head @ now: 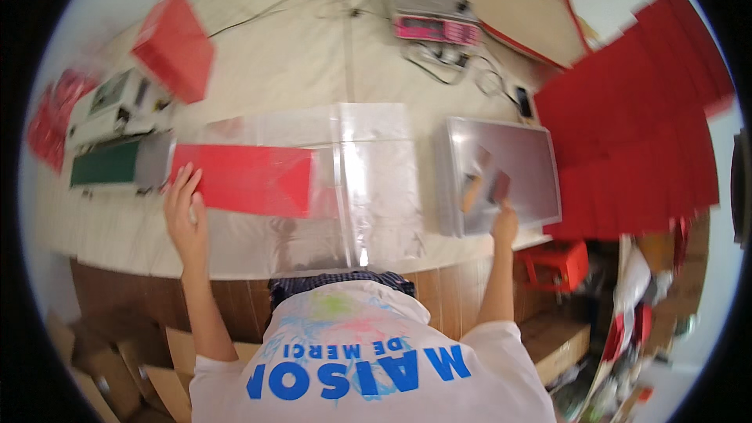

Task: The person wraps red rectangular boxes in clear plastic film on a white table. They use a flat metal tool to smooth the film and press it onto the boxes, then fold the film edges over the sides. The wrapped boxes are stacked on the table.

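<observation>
My left hand [187, 205] lies over the left end of a flat red sheet or bag [247, 179], its fingers spread a little. That red piece stretches across clear plastic sheeting [379, 188], and its left end meets a machine with a green belt [104, 163]. At the right, my right hand [504, 224] has its fingertips at the lower end of a small dark red flat piece [499, 186], which it seems to grip; blur hides the exact hold. Beneath it is a shiny grey tray or box lid [526, 158]. A wooden-handled tool, perhaps a brush [472, 191], lies on that surface.
A red box [176, 47] stands behind the machine. A digital scale with a pink panel [437, 29], cables and a phone [523, 102] sit farther back. Overlapping dark red sheets [628, 147] cover the right side. Below are a red stool [555, 265] and open cardboard boxes [126, 364].
</observation>
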Motion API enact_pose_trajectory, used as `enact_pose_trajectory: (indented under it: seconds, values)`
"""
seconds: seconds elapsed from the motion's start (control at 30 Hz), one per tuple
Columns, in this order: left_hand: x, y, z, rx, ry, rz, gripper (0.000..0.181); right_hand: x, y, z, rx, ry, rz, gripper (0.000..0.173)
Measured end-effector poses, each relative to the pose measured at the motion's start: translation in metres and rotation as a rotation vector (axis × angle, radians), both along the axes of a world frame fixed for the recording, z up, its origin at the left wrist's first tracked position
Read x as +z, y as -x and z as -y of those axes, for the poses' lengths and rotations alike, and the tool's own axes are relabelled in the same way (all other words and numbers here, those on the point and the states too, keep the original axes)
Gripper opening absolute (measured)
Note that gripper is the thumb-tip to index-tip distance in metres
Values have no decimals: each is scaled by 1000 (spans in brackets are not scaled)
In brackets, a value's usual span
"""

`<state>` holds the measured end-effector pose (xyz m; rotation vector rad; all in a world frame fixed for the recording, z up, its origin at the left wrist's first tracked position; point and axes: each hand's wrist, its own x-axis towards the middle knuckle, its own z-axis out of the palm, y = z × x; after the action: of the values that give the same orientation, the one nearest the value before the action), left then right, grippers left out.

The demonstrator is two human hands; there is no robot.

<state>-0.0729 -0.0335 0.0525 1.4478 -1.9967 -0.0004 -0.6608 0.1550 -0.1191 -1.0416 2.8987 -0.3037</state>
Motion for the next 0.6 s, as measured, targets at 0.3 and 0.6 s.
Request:
enact_pose_trajectory:
  seconds: [0.3,0.6]
  values:
    - [-20,-57,-16,301,-271,-459,32,53,-53,46,63,-5,-27,48]
    - [-68,-111,-27,343,-456,-442,31,237,-364,193,1365,157,227,95]
